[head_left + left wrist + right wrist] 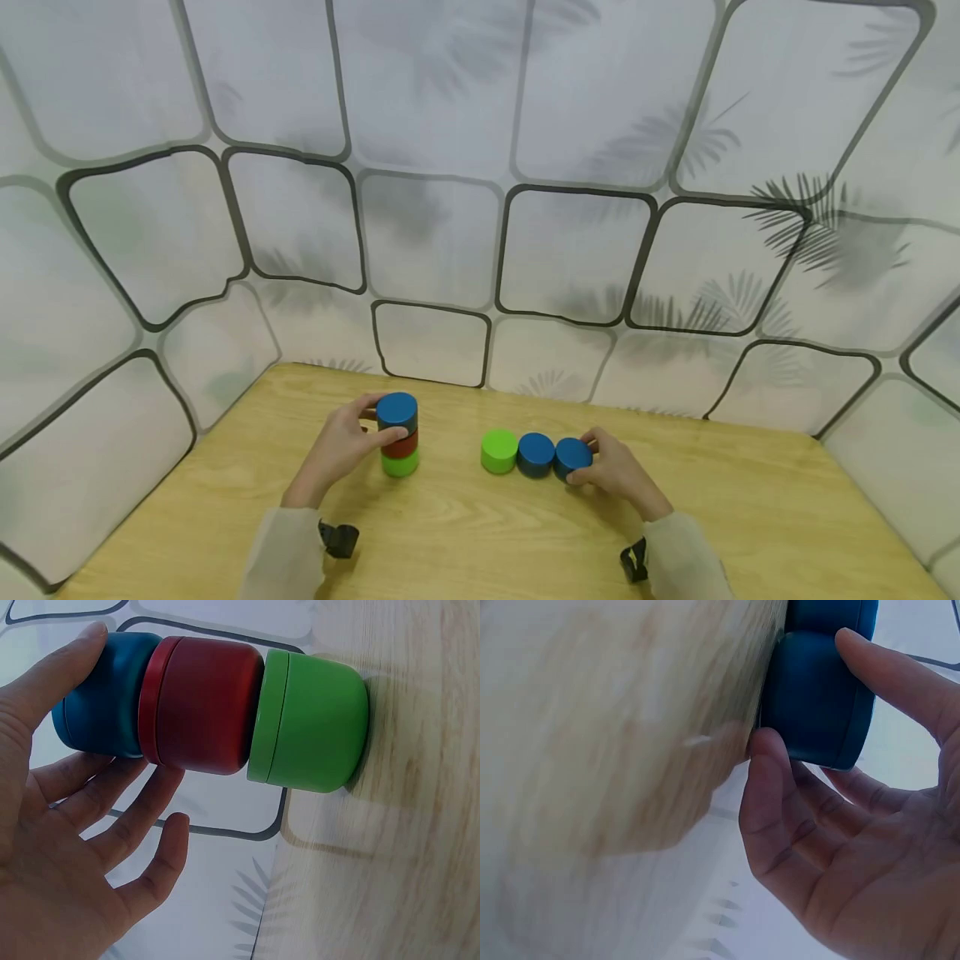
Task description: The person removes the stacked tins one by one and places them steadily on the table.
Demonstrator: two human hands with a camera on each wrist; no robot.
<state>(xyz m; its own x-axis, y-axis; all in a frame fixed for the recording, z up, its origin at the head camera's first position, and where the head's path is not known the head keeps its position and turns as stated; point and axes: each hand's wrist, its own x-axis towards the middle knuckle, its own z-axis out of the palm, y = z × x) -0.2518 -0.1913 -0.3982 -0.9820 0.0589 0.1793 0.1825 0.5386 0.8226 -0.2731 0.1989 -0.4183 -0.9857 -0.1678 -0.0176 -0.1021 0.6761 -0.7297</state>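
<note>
Left of centre in the lower half of the frame, a person's left hand [341, 446] holds the blue round tin with a satin metallic finish [397, 408] that tops a three-piece upright stack, thumb on one side and fingers on the other. Beneath it sit a dark-red round metallic tin [402, 446] and, at the base, a light-green round tin [401, 465], which rests on a pale wood-grain worktop [450, 542]. The left wrist view shows the fingers spread, with one fingertip reaching the edge of the red piece.

Just right of centre, a bright-green round tin [499, 451], a middle blue round tin [536, 455] and an end blue round tin [573, 458] stand side by side in a row, well apart from the stack. The right hand [618, 473] grips the end piece between thumb and fingers; the right wrist view shows the two blue tins touching.

Cream sleeves [686, 554] enter at the bottom of the frame, a small black device [339, 539] at each wrist. Across the upper frame spreads a white backdrop [427, 242] printed with dark-outlined blocks and grey fronds.
</note>
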